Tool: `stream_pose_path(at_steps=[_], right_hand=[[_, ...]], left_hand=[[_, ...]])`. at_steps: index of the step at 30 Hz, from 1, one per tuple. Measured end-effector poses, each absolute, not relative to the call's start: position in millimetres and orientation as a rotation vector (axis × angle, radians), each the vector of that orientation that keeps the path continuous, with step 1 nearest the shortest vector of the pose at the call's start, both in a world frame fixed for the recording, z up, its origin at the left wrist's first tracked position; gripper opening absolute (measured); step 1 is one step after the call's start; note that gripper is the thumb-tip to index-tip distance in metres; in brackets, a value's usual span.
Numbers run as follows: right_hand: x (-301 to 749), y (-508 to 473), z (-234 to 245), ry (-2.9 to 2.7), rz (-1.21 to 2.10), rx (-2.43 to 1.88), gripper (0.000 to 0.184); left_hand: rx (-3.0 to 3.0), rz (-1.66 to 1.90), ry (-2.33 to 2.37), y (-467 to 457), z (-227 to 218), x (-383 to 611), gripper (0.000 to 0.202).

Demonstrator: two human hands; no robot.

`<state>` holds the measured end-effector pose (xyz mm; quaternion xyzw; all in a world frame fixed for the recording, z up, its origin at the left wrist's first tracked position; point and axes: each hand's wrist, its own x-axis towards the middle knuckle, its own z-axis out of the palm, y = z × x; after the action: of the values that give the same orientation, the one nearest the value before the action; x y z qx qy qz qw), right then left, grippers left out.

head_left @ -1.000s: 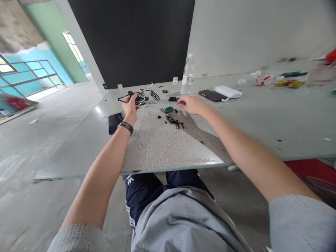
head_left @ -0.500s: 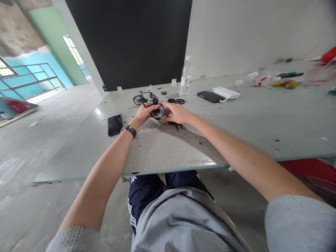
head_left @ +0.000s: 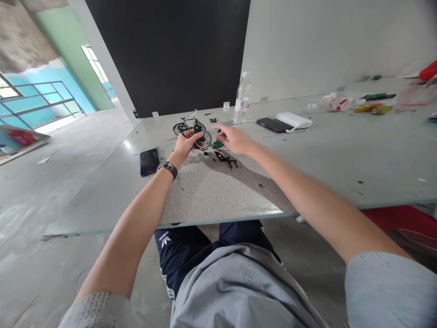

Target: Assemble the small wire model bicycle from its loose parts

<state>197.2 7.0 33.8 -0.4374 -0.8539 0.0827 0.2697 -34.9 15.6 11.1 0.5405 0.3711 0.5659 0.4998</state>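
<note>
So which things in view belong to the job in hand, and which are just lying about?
Seemingly in the job:
small spoked wheel in the left hand
black parts
green piece by the right hand
green model bicycle, probably

Seemingly lying about:
bottle
phone
dark slab
white item

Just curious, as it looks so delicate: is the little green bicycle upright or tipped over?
Upright: the green bicycle has its handlebar and saddle uppermost, its wheels below, just beyond the left hand.

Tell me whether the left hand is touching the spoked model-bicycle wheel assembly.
Touching: the head view shows the left hand gripping the model-bicycle wheel assembly, its thumb laid over the side facing the camera.
</note>
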Motion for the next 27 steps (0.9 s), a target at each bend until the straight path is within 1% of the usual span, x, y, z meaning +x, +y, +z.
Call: stream_pose_path(at_steps=[2,6,11,13,18,22,27], right_hand=[[216.1,15.9,38.5,-2.274,0.137,-1.276,0.046],[250.5,36.3,37.5,-2.327,0.07,-1.47,0.031],[248.2,47.4,21.6,-2.459,0.21,-1.456,0.019],[239.0,46.2,16.4,-2.471,0.225,-1.463,0.018],[226.8,39.8,15.6,-2.43,0.215,-1.523,0.026],[228.7,34.0,25.9,-2.435,0.252,-1.48,0.025],[219.7,24.2,30.6,-2.558,0.384,-1.419,0.023]], left_hand=[[1.234,1.536,0.944,21.7,10.7,-39.1,0.022],[1.082,1.738,1.112,33.6,8.9,-49.9,0.024],[1.013,1.796,1.218,41.7,4.7,-58.1,0.024],[1.006,1.794,1.218,42.2,4.2,-58.4,0.022],[1.013,1.754,1.177,41.0,4.9,-54.8,0.015],[1.037,1.757,1.181,40.7,4.7,-52.1,0.017],[1.038,1.745,1.179,40.3,4.5,-50.8,0.017]])
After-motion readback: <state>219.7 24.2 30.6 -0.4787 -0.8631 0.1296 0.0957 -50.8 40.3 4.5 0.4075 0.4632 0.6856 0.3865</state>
